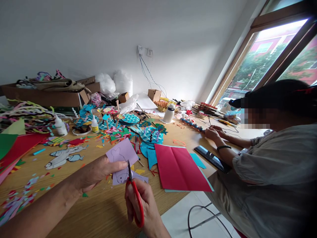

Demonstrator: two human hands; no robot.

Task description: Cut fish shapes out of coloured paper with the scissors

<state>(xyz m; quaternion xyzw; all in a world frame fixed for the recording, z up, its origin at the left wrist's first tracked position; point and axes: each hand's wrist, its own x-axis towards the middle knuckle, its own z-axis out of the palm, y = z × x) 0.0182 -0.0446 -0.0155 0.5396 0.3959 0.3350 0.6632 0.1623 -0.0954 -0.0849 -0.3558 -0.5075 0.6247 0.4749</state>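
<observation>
Above the worktop (104, 216), our left hand (100, 171) pinches the purple paper (128, 148) while our right hand (146, 200) grips the scissors (136, 190) against it, and we judge the cutting partly done, the drawn fish (120, 177) not yet free.

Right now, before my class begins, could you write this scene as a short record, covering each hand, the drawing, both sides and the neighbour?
Left hand: holds purple paper, thumb on top
Right hand: grips red-handled scissors, blades at the purple paper
Drawing: dark fish outline on that paper
Left side: grey fish cutouts on the wooden table
Right side: creased crimson sheet, black phone
Neighbour: seated person, hands together over the table
</observation>
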